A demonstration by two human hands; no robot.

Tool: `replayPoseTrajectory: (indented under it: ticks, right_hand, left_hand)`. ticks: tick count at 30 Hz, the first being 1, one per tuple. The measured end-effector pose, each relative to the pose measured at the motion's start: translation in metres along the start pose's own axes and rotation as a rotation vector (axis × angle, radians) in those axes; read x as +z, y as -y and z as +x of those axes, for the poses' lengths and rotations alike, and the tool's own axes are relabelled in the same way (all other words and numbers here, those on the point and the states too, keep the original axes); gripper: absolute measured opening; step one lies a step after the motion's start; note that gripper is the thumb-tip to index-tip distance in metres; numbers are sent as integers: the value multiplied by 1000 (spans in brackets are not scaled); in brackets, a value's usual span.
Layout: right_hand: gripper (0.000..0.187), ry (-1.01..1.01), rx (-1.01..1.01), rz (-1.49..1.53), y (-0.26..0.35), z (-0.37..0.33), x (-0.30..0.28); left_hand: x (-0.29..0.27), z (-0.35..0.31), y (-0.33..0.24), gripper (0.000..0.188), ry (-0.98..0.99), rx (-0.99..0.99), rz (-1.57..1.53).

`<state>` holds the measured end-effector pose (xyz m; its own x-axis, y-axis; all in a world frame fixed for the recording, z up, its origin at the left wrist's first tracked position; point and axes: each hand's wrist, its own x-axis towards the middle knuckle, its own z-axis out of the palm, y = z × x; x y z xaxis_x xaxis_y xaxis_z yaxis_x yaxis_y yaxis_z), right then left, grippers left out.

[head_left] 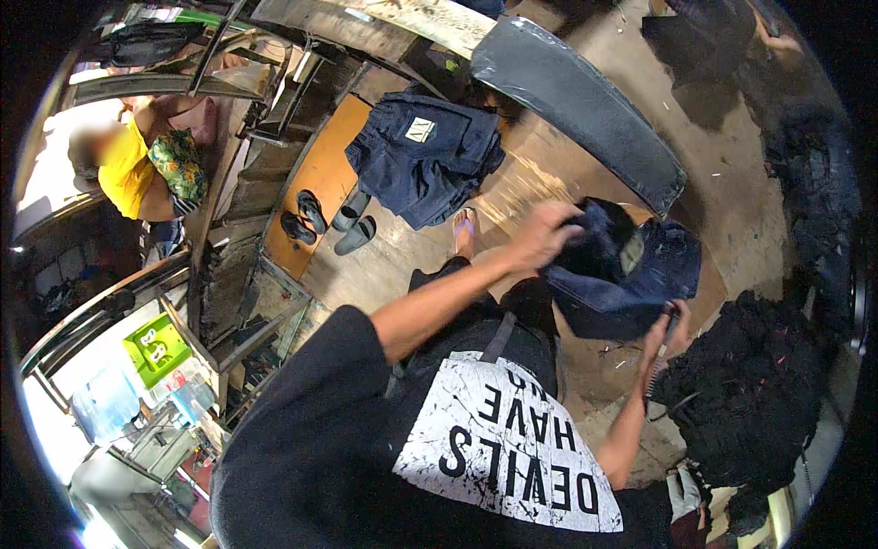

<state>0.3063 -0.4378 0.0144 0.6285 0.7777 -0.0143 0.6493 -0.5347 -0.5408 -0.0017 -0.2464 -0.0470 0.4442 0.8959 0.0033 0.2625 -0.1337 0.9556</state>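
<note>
My left hand has its fingers closed at the upper left edge of a dark blue garment, slightly blurred. The cloth is bunched and folded in front of me, with a darker opening and a pale patch near its top. At its lower right, the fingers of my right hand are curled round a slim dark object, whose kind I cannot make out. A dark coiled cord runs along that wrist. Between the two hands the garment hangs loosely, its lower folds close to my right fingers.
Dark folded trousers lie ahead, near two pairs of sandals. A long dark padded board stretches across the far side. A big black heap of cloth stands on the right. A person in yellow is at the left.
</note>
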Motion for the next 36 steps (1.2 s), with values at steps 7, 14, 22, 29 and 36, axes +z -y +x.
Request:
replayPoseTrajectory:
  ticks: [7,14,22,29,36]
  right_hand:
    - [29,235,-128,422,192,-85,171]
    - [29,551,-35,433,196,-114,218]
    - [24,-38,288,434,23,-107,59]
    - [34,-309,541,528,-78,-22,-23]
    - [19,-357,505,526,-160,61,9]
  left_hand:
    - [-284,-41,111,36,-223,174,603]
    - [-371,-162,252,76,-202,-711,1122]
    - [-163,-144,223,69,550,-731,327]
    - [78,24,120,53,728,-376,152]
    - [396,109,165,56,682,-541,93]
